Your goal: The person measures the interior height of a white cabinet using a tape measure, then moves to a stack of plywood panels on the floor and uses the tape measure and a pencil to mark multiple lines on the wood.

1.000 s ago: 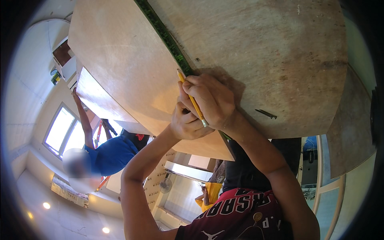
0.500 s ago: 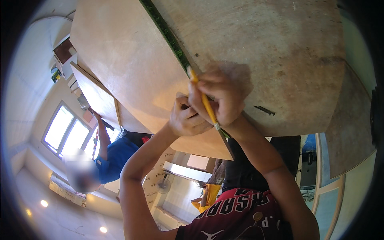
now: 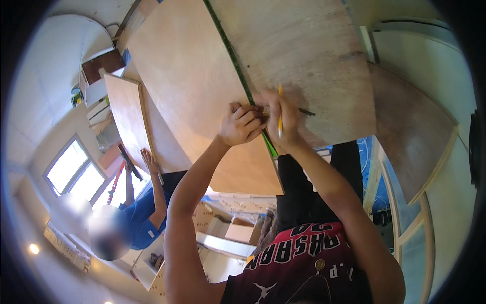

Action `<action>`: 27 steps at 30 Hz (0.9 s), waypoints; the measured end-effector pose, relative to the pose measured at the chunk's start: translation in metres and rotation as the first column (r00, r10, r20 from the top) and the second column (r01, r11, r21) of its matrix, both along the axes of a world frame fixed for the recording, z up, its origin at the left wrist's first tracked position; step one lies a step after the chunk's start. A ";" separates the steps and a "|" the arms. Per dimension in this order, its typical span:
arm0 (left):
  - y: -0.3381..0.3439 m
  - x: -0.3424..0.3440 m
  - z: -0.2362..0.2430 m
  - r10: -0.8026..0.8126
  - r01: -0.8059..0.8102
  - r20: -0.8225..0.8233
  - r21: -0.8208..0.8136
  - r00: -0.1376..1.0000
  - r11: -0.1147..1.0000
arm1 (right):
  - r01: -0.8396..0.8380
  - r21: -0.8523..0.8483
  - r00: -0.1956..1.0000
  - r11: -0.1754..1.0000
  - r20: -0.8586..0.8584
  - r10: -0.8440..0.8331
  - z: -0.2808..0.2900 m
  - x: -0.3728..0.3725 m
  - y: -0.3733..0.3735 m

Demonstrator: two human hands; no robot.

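Note:
My right hand (image 3: 284, 121) is closed around a yellow pencil (image 3: 280, 112), which stands nearly upright across the fingers. Its blurred fingertips are beside a narrow green strip (image 3: 234, 60) with dark marks, like a tape measure blade. The strip follows the edge of a pale plywood panel (image 3: 190, 61) lying on a larger, stained wooden board (image 3: 309, 45). At the panel's edge, the curled fingers of my left hand (image 3: 242, 124) pinch the strip; their exact grip is partly hidden. Just right of my right hand lies a dark, slender nail-like piece (image 3: 307, 112).
A co-worker in a blue shirt (image 3: 144, 218) is at the left, with one hand (image 3: 150, 162) at another plywood panel (image 3: 126, 111). A brown board (image 3: 415, 126) slants at the right, near a wooden frame (image 3: 422, 218). Dark-trousered legs (image 3: 298, 192) show below the board.
My view has shifted. My right hand has drawn back from the strip, and the pencil has swung from slanting to nearly upright. The co-worker's hand now shows against the left panel.

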State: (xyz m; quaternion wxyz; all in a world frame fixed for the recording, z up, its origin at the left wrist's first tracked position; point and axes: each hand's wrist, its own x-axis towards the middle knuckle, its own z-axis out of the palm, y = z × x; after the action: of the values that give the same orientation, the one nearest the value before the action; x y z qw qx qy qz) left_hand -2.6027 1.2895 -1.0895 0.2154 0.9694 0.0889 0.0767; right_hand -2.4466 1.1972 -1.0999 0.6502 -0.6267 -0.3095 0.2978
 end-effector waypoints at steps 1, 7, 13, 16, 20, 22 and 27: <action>-0.003 0.000 0.000 0.008 -0.008 0.000 0.000 1.000 1.000 | -0.073 -0.071 0.997 0.995 0.009 0.074 0.018 -0.005 -0.043; -0.007 -0.002 0.013 0.020 -0.019 -0.021 0.053 1.000 0.998 | -0.107 -0.609 0.926 0.786 -0.349 -0.144 -0.028 -0.057 -0.269; -0.006 0.011 0.020 0.009 -0.011 0.031 0.079 0.999 0.997 | -0.348 -0.261 0.845 0.901 -0.503 0.180 -0.089 -0.086 -0.228; -0.008 0.000 0.018 0.019 -0.023 0.037 0.093 0.999 0.995 | -0.402 -0.390 0.893 0.828 -0.367 0.260 -0.059 -0.088 -0.205; -0.012 0.001 0.017 0.022 -0.029 0.048 0.136 0.999 0.990 | -0.267 -0.483 0.962 0.834 -0.086 0.259 -0.098 -0.102 -0.209; -0.013 -0.002 0.017 0.024 -0.034 0.073 0.136 0.997 0.990 | -0.284 -0.550 0.951 0.785 -0.054 0.306 -0.093 -0.104 -0.211; -0.017 -0.011 0.022 0.065 -0.068 0.030 0.093 0.997 0.993 | -0.412 -0.552 0.881 0.725 -0.040 0.471 -0.085 -0.094 -0.216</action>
State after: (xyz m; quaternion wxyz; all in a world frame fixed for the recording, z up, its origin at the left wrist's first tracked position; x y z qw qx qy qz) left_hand -2.6141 1.2724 -1.0677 0.1683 0.9739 0.1146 0.1007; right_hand -2.5407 0.9817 -1.1848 0.3379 -0.7076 -0.3848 0.4869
